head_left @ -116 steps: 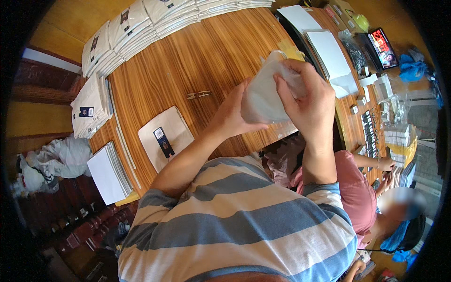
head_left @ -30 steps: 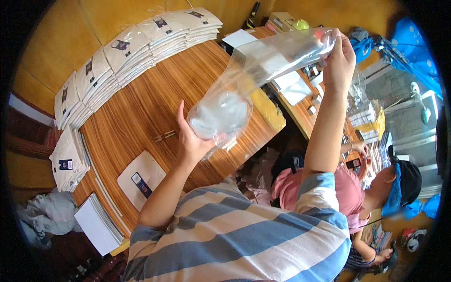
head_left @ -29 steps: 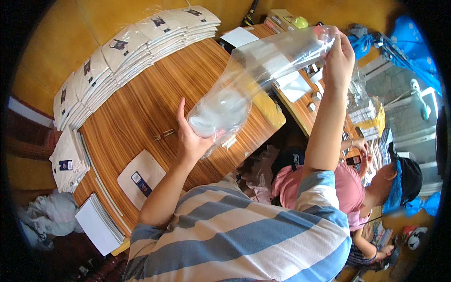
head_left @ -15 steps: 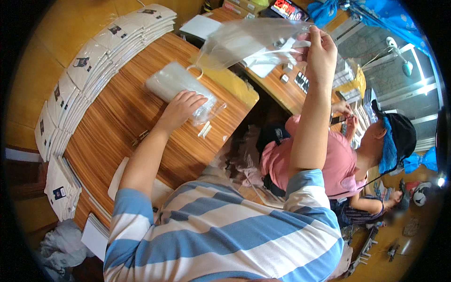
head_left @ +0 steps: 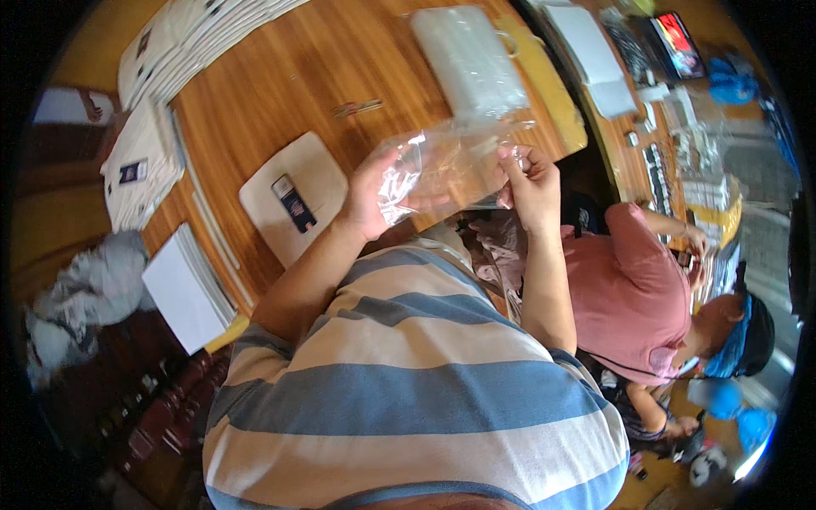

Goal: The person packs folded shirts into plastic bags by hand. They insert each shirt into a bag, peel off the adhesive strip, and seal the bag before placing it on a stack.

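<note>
A clear plastic bag (head_left: 455,174) is stretched between my two hands above the near edge of the table. My left hand (head_left: 367,197) holds its left end, thumb above and fingers below, partly seen through the shiny film. My right hand (head_left: 535,185) pinches its right edge between thumb and fingers. Beyond the bag lies a thick stack of clear plastic bags (head_left: 463,59). Left of my left hand, a folded off-white piece (head_left: 255,200) with rounded corners carries a dark rectangular label (head_left: 293,204).
Bagged, folded white garments (head_left: 183,51) stand in stacks along the table's far left. White sheets (head_left: 183,285) lie at its left end, near a grey plastic bundle (head_left: 98,280). A co-worker in a pink shirt (head_left: 633,289) sits close on my right at another table.
My right hand has come down from high on the right with the bag. My left hand has left the bag stack and now holds the bag too. The view has shifted left.
</note>
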The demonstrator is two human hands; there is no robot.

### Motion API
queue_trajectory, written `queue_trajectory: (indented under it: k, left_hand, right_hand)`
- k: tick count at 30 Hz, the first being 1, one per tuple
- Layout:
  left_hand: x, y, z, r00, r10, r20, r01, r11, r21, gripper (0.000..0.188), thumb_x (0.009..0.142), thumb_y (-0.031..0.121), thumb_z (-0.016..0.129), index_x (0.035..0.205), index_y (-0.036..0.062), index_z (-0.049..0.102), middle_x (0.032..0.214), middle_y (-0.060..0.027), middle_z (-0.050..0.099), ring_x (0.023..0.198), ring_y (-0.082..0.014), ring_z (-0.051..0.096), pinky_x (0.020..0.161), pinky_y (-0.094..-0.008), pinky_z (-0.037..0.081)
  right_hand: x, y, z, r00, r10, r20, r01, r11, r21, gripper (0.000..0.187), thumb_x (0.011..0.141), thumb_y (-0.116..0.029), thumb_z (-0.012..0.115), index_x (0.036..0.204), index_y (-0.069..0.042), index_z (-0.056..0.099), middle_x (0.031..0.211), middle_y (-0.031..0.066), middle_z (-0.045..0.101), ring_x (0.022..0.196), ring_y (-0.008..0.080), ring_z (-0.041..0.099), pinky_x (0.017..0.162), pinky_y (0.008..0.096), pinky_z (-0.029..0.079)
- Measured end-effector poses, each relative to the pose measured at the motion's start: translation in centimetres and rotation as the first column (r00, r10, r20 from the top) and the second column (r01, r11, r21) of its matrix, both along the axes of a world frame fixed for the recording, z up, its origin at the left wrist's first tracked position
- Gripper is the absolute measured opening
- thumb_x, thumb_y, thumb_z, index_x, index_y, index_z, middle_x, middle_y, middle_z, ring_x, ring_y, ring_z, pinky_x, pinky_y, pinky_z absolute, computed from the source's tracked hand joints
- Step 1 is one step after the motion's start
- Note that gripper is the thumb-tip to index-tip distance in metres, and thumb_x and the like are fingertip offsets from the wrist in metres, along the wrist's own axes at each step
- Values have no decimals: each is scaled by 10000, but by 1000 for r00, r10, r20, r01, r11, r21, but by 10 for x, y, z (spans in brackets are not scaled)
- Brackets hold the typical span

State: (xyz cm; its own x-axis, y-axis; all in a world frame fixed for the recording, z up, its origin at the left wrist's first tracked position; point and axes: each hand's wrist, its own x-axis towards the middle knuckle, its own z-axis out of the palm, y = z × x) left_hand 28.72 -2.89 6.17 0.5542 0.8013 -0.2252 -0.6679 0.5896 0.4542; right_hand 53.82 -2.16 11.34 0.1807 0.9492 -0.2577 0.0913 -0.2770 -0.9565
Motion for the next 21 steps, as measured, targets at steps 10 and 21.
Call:
queue_trajectory:
  k: [10, 21]
  left_hand:
    - [-101, -52, 21, 810, 256, -528, -184, 965, 187, 758, 1026, 52, 690, 1657, 105, 274, 1339, -239, 708, 992, -280, 795, 723, -299, 643]
    - [-176, -24, 36, -47, 805, -591, 164, 590, 790, 430, 951, 312, 813, 1192, -29, 713, 1296, -224, 686, 1124, -307, 701, 970, -456, 577]
  right_hand:
    - [-76, 18, -8, 974, 212, -74, -212, 977, 10, 298, 1073, -265, 691, 1056, 32, 668, 730, 65, 709, 438, 81, 534, 395, 239, 379]
    - [-212, 35, 1, 754, 564, 337, -657, 671, 344, 371, 971, -231, 806, 1157, 56, 662, 997, 155, 759, 804, 183, 730, 636, 370, 568]
